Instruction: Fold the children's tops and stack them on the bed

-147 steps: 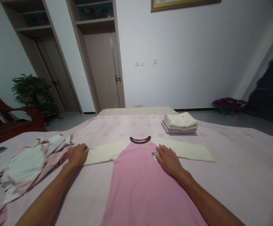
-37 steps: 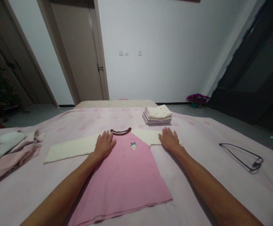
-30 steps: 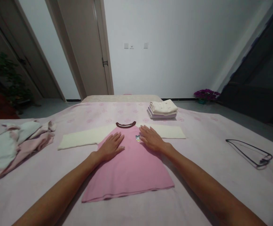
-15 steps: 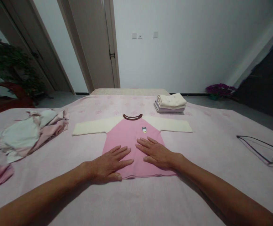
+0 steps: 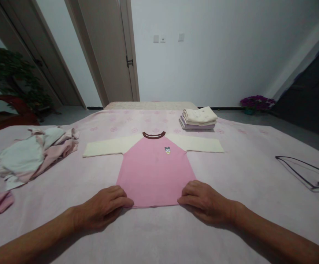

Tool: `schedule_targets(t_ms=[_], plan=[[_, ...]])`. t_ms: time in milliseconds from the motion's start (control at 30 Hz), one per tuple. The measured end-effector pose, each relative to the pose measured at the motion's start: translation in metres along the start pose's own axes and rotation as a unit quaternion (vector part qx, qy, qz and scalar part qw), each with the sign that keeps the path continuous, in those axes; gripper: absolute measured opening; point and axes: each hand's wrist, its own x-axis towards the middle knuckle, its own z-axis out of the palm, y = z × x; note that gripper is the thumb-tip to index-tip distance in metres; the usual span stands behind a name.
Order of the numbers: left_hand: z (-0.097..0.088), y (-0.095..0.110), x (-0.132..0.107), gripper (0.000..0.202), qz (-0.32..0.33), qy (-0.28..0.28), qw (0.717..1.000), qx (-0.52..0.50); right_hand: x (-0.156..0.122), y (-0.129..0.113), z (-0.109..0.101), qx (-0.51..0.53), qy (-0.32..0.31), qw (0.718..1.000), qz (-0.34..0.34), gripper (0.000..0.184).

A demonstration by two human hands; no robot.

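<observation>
Forearms (image 5: 38, 233) slant inward, left fingers (image 5: 115, 192) and right fingers (image 5: 190, 190) curled.

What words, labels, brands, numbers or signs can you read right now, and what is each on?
None can be read.
Pink shirt: a cartoon patch on the chest, no lettering visible.
Folded stack: small marks on the top piece, too small to make out.
Wall plates: any markings are too small to read.

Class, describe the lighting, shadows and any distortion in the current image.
Head view: dim, diffuse light; soft shadows beneath the left hand and right hand. Head view: the door frame leans, probably wide-angle distortion. Head view: the dark panel at far right shows little detail.
</observation>
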Motion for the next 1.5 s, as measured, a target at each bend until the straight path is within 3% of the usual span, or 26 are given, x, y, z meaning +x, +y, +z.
schedule_targets(t_ms=[167, 367, 533, 633, 767, 867, 1000, 1067, 1167, 1333, 1500], plan=[[-0.005, -0.002, 0.0, 0.016, 0.001, -0.041, 0.999, 0.007, -0.002, -0.003, -0.006, -0.008, -0.031, 0.999, 0.0, 0.02], [-0.012, -0.004, 0.0, 0.015, 0.001, -0.088, 0.996, -0.008, -0.013, -0.003, -0.005, 0.075, -0.026, 0.997, 0.01, 0.021], [-0.012, -0.008, 0.005, 0.011, -0.095, -0.093, 0.988, -0.074, -0.013, -0.009, -0.006, 0.122, 0.013, 0.984, 0.132, 0.029], [-0.019, -0.005, 0.014, 0.017, -0.165, -0.1, 0.978, -0.076, -0.012, -0.005, -0.017, 0.141, -0.045, 0.974, 0.172, 0.031], [-0.036, 0.002, 0.034, 0.031, -0.198, -0.156, 0.964, -0.08, -0.003, 0.01, -0.038, 0.212, -0.129, 0.941, 0.23, 0.028], [-0.042, -0.003, 0.062, 0.039, -0.232, -0.106, 0.965, -0.061, 0.021, 0.022, -0.047, 0.214, -0.082, 0.937, 0.263, 0.023], [-0.031, -0.038, 0.12, 0.031, -0.268, 0.009, 0.962, 0.04, 0.076, 0.045, -0.034, 0.115, 0.037, 0.967, 0.223, 0.038], [-0.02, -0.062, 0.149, 0.033, -0.304, 0.059, 0.943, 0.118, 0.105, 0.059, -0.018, 0.064, 0.056, 0.972, 0.219, 0.044], [-0.003, -0.095, 0.18, 0.041, -0.336, 0.097, 0.925, 0.15, 0.141, 0.082, 0.007, 0.003, 0.029, 0.967, 0.254, 0.05], [0.02, -0.125, 0.192, 0.051, -0.373, 0.123, 0.903, 0.175, 0.164, 0.12, 0.034, -0.063, 0.012, 0.948, 0.311, 0.058], [0.021, -0.14, 0.195, 0.047, -0.394, 0.149, 0.889, 0.18, 0.177, 0.153, 0.033, -0.071, 0.064, 0.919, 0.383, 0.051]])
